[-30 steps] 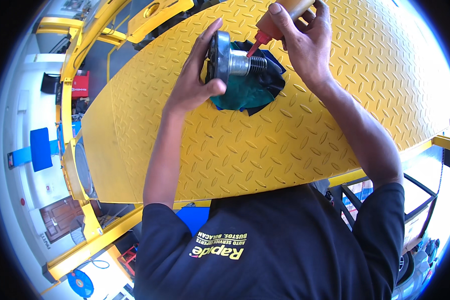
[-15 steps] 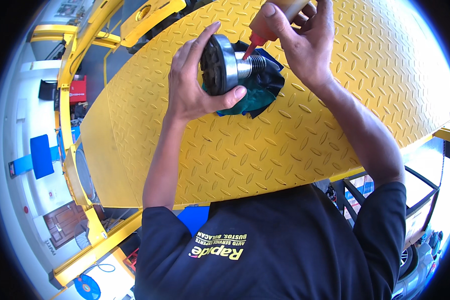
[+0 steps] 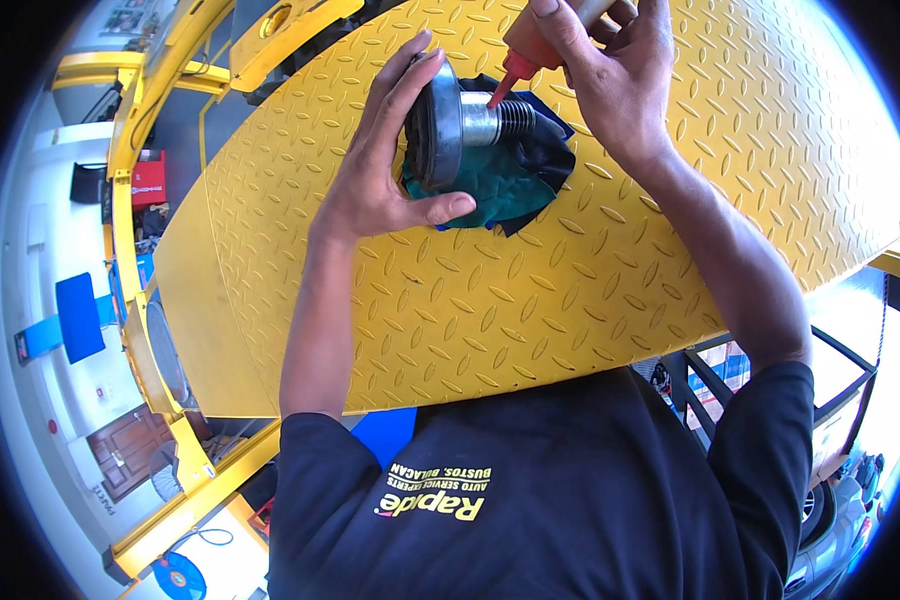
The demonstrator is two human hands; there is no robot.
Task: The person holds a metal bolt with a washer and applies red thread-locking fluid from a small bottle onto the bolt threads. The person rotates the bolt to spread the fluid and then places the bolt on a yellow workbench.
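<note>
My left hand (image 3: 370, 185) holds a round black lift pad (image 3: 440, 135) on its side, fingers over its back and top, thumb stretched out below its rim. The pad's bare metal stem (image 3: 480, 120) points right and ends in a dark thread (image 3: 517, 119). In my right hand (image 3: 625, 100) is a squeeze bottle (image 3: 535, 45) with a red lower part, tipped nozzle down. Its red tip (image 3: 497, 98) meets or nearly meets the stem beside the thread. Beneath the stem a crumpled dark green and black cloth (image 3: 510, 185) lies on the yellow plate.
The yellow diamond-tread plate (image 3: 450, 320) spreads under both hands, its near edge close to my body. Yellow metal frame beams (image 3: 130, 120) run along the left. A black metal frame (image 3: 830, 390) stands at the lower right, with a car (image 3: 835, 550) beyond it.
The pad has turned a little, showing less of its back face, and my left thumb has moved slightly left. The bottle has shifted slightly, its tip still at the stem.
</note>
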